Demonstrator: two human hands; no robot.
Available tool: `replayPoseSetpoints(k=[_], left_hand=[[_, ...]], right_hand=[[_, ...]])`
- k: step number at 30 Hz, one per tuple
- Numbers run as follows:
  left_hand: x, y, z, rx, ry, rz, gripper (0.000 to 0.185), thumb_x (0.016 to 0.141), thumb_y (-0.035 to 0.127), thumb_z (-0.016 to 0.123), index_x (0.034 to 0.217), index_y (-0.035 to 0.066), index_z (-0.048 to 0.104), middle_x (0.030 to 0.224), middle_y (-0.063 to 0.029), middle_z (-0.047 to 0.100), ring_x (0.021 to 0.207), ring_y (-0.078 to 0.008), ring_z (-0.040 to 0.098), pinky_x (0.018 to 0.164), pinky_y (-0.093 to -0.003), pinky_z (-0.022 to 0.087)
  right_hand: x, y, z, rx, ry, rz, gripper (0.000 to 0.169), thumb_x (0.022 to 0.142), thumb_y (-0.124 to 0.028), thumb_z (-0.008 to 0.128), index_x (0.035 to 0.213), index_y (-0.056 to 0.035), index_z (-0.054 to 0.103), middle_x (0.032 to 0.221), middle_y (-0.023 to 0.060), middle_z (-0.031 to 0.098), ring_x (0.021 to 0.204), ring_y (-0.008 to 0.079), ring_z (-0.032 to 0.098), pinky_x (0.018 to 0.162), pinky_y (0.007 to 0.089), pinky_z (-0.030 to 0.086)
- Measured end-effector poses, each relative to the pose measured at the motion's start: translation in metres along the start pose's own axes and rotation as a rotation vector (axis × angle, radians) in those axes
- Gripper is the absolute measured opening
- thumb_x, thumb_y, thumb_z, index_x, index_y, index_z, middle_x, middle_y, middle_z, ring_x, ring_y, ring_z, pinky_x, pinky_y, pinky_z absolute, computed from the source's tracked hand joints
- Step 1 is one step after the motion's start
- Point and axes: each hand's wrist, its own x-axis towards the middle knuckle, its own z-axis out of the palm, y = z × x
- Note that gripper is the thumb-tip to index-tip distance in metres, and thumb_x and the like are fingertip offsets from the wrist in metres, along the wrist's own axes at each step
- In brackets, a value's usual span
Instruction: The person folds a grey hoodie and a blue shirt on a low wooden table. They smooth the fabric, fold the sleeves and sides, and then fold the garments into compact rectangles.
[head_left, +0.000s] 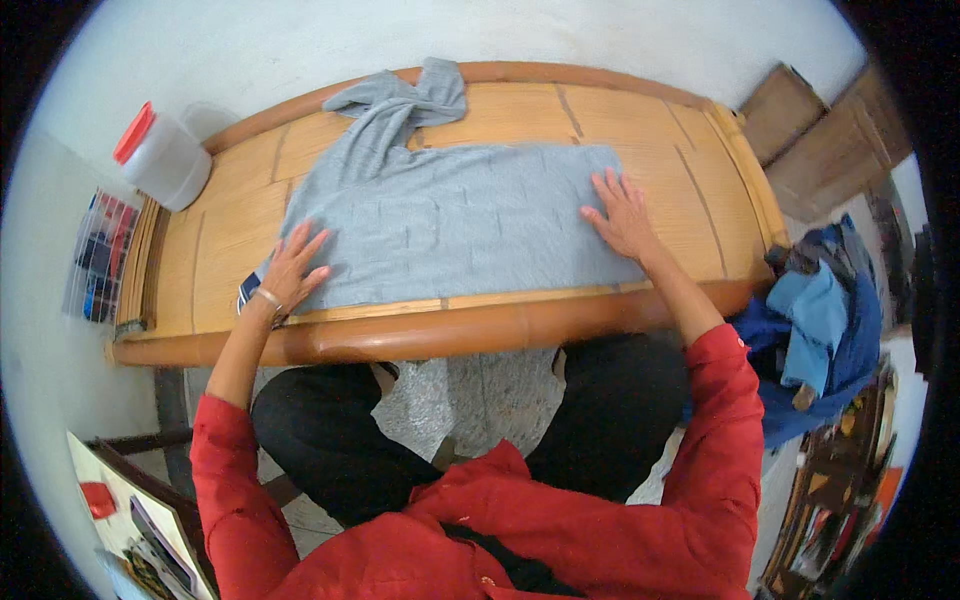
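A light grey long-sleeved garment (465, 217) lies folded lengthwise across a bamboo bench (390, 337). One grey sleeve is crumpled and reaches toward the back edge. My left hand (292, 270) rests with spread fingers on the garment's left end, beside a dark blue and white striped part (249, 289) at its corner. On the right end of the cloth my right hand (619, 214) lies flat, fingers apart. Neither hand grips the fabric.
A white plastic container with a red lid (169, 161) stands at the bench's back left, near a wire rack (101, 255). A pile of blue clothes (817, 330) sits beyond the right end. Wooden panels (832, 142) lean behind. Shelves (832, 510) stand lower right.
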Motion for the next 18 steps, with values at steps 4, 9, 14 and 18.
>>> replayPoseSetpoints(k=[4,9,14,18], left_hand=[[0.044,0.019,0.012,0.075,0.002,0.269,0.056,0.087,0.041,0.045,0.136,0.022,0.029,0.144,-0.0119,0.018,0.133,-0.0309,0.015,0.105,-0.0521,0.013],[0.050,0.032,0.035,0.164,0.112,0.208,0.055,0.088,0.043,0.039,0.137,0.021,0.027,0.143,-0.0128,0.020,0.133,-0.0300,0.017,0.104,-0.0525,0.013],[0.053,0.034,0.038,0.163,0.173,0.234,0.054,0.089,0.045,0.036,0.137,0.022,0.027,0.142,-0.0129,0.023,0.132,-0.0292,0.019,0.104,-0.0524,0.013],[0.053,0.036,0.036,0.111,0.162,0.233,0.054,0.088,0.045,0.038,0.136,0.022,0.029,0.142,-0.0124,0.023,0.132,-0.0297,0.019,0.104,-0.0521,0.012]], right_hand=[[0.035,-0.027,0.006,0.019,-0.125,-0.204,0.059,0.085,-0.048,0.045,0.126,-0.0067,0.043,0.130,0.0200,0.040,0.121,0.0345,0.037,0.100,0.0466,0.028],[0.114,-0.082,-0.014,0.278,-0.130,-0.216,0.043,0.084,-0.034,0.051,0.114,-0.0032,0.053,0.099,0.0226,0.058,0.098,0.0346,0.054,0.083,0.0421,0.042],[0.200,-0.120,0.002,0.726,0.072,-0.173,0.036,0.083,-0.022,0.052,0.115,-0.0055,0.052,0.096,0.0221,0.059,0.097,0.0355,0.054,0.082,0.0424,0.042],[0.259,-0.146,0.040,0.486,0.412,-0.233,0.041,0.082,-0.012,0.051,0.122,-0.0105,0.046,0.109,0.0187,0.055,0.105,0.0359,0.049,0.088,0.0431,0.040]])
